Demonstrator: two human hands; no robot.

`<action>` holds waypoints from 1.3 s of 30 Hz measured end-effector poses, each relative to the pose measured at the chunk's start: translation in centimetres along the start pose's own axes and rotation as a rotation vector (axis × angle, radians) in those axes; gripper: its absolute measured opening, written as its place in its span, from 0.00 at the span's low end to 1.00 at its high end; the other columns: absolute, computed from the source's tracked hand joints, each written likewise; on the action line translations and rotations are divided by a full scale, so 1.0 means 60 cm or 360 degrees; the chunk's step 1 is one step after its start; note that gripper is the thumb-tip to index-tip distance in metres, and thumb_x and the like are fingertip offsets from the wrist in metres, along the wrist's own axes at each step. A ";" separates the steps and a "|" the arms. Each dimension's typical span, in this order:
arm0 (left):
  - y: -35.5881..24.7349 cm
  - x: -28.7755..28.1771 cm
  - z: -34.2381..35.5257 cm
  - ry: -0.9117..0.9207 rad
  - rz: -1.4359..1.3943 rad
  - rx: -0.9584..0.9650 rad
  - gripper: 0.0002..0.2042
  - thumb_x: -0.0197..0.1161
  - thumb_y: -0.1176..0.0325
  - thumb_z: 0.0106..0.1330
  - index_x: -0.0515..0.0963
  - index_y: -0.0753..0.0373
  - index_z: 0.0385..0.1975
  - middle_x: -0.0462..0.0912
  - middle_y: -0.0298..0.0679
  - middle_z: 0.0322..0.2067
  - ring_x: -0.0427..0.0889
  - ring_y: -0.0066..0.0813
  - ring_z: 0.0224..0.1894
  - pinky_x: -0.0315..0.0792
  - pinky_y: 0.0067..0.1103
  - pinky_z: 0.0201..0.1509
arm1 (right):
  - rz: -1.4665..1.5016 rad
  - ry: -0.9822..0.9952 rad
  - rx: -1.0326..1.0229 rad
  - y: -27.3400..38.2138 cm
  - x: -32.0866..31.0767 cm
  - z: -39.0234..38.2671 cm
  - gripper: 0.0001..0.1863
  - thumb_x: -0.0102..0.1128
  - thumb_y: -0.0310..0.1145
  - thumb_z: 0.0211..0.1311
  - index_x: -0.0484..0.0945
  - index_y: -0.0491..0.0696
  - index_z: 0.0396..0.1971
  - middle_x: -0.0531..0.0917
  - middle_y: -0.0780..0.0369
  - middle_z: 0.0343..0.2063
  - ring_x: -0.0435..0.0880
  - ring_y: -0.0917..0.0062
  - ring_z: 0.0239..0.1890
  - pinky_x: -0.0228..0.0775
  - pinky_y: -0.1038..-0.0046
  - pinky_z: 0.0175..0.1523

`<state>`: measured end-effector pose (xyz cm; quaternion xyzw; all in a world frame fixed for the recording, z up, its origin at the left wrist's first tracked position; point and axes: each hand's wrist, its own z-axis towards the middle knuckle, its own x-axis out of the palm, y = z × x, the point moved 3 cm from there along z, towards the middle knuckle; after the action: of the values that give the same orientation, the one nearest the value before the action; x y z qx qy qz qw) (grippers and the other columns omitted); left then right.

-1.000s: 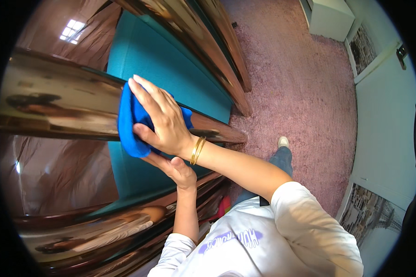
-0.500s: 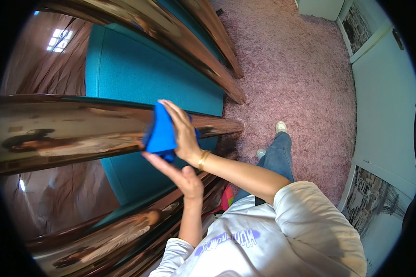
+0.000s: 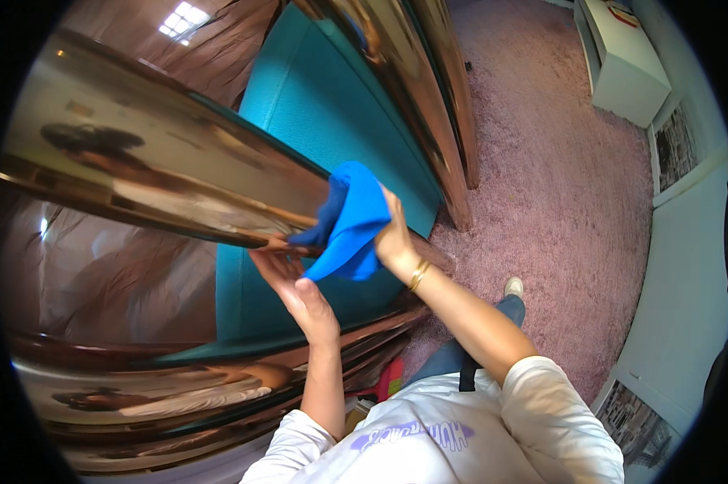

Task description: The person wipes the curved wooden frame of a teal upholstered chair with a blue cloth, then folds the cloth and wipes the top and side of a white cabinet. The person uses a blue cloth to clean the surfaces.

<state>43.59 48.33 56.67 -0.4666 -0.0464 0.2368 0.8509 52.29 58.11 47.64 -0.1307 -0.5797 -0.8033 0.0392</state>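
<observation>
A blue cloth (image 3: 354,222) is bunched in my right hand (image 3: 393,234), whose fingers are mostly hidden behind it. The cloth lies against a glossy brown, mirror-like post (image 3: 178,165) that slants across from the left. At the lower edge of that post is my left hand (image 3: 295,294), its fingers stretched out and the thumb apart. Its thumb is close to a hanging corner of the cloth; whether they touch I cannot tell. Behind the post, a teal fabric panel (image 3: 299,89) stretches between the glossy posts.
More shiny brown posts stand beyond (image 3: 428,105) and nearer me, the near ones forming a curved stack (image 3: 162,403). Crinkled brown sheeting (image 3: 122,290) lies at the left. Pink carpet (image 3: 558,210) covers the floor. A white cabinet (image 3: 630,73) stands at the far right, beside a pale door (image 3: 687,250).
My view has turned, so the post now slants more steeply. My right hand and the cloth have shifted right, toward the post's far end. My left hand has moved slightly left, under the post's edge.
</observation>
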 end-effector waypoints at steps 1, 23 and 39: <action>0.001 -0.006 0.011 -0.0009 -0.0019 0.0010 0.45 0.52 0.38 0.56 0.40 0.61 0.64 0.52 0.44 0.60 0.53 0.35 0.62 0.48 0.28 0.63 | 0.0528 0.0254 0.0490 -0.002 -0.001 0.016 0.19 0.50 0.33 0.56 0.69 0.40 0.46 0.78 0.51 0.39 0.77 0.63 0.43 0.69 0.68 0.48; 0.045 -0.010 0.029 -0.0185 0.0036 -0.0201 0.51 0.56 0.33 0.48 0.43 0.62 0.63 0.61 0.34 0.46 0.59 0.23 0.44 0.56 0.20 0.52 | -0.0298 0.1374 -0.0221 -0.081 0.019 0.085 0.17 0.52 0.29 0.54 0.70 0.48 0.46 0.75 0.59 0.43 0.73 0.72 0.46 0.63 0.74 0.53; 0.074 -0.029 0.015 -0.0031 -0.0356 -0.0468 0.35 0.41 0.41 0.64 0.47 0.61 0.63 0.57 0.40 0.59 0.59 0.32 0.60 0.55 0.29 0.63 | -0.0262 0.0100 -0.0796 0.169 0.021 0.001 0.42 0.45 0.63 0.53 0.58 0.43 0.58 0.65 0.51 0.56 0.65 0.59 0.56 0.55 0.64 0.59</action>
<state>40.19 50.26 53.80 -0.5755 -0.1403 0.1360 0.7941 53.23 54.97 57.31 -0.0636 -0.3703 -0.9258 -0.0417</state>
